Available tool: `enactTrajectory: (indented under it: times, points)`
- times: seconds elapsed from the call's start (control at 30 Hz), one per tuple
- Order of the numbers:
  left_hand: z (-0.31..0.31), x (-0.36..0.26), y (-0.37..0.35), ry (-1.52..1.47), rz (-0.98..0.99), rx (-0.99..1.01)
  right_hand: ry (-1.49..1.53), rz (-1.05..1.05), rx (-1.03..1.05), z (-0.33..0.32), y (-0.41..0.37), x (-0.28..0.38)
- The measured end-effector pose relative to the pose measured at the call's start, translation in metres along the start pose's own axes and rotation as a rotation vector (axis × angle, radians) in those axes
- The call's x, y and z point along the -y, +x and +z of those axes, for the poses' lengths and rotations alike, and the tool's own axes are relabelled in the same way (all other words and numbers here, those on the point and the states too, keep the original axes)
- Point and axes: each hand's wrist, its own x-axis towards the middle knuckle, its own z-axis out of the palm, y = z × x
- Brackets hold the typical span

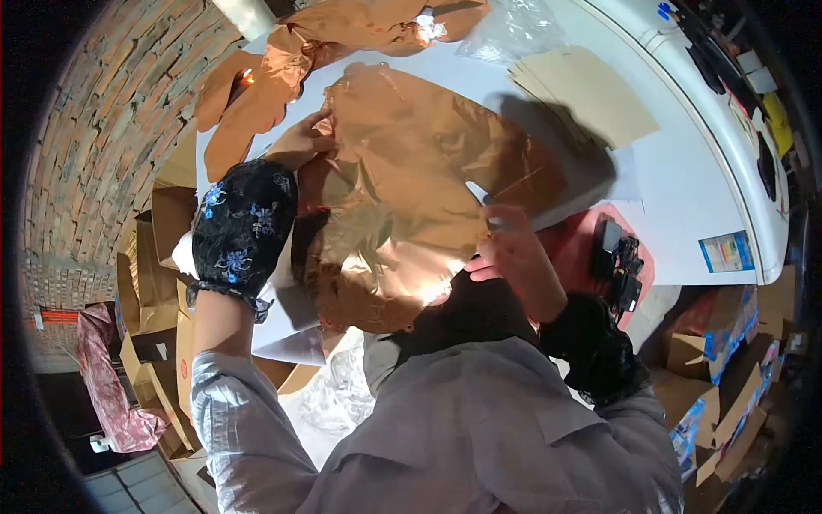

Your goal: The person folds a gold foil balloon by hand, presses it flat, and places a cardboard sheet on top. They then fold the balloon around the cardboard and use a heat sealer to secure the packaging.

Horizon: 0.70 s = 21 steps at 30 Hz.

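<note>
A large flat copper-coloured foil balloon with a rounded, lobed outline hangs creased in front of me. My left hand grips its upper left edge, some of the fingers hidden by the foil. At the lower right edge, my right hand pinches the foil between thumb and fingertips, with the other fingers curled loosely. Beyond it, more copper foil balloons lie crumpled on the white table.
Brownish paper sheets and a clear plastic bag lie at the back. Black adapters with cables rest on a red surface at right. Cardboard boxes stand on the left, more boxes on the right. A brick wall borders the left.
</note>
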Motion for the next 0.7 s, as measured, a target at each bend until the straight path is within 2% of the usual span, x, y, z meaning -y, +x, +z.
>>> enactTrajectory:
  times: [0.03,0.13,0.27,0.4,0.7]
  points:
    - [-0.001,0.003,0.002,-0.073,0.021,0.037,-0.006,-0.012,0.018,-0.001,0.000,-0.005]
    - [-0.002,-0.007,-0.006,0.031,-0.005,-0.009,-0.052,-0.057,0.080,0.001,-0.006,-0.015]
    - [-0.014,0.014,0.006,-0.096,0.041,0.031,-0.055,-0.057,0.045,0.016,-0.015,-0.015]
    - [-0.013,0.007,0.000,-0.140,0.034,-0.003,-0.009,-0.062,0.064,0.021,-0.015,-0.014]
    - [-0.017,0.008,0.004,0.043,0.004,-0.033,0.008,-0.085,0.014,0.017,-0.011,-0.015]
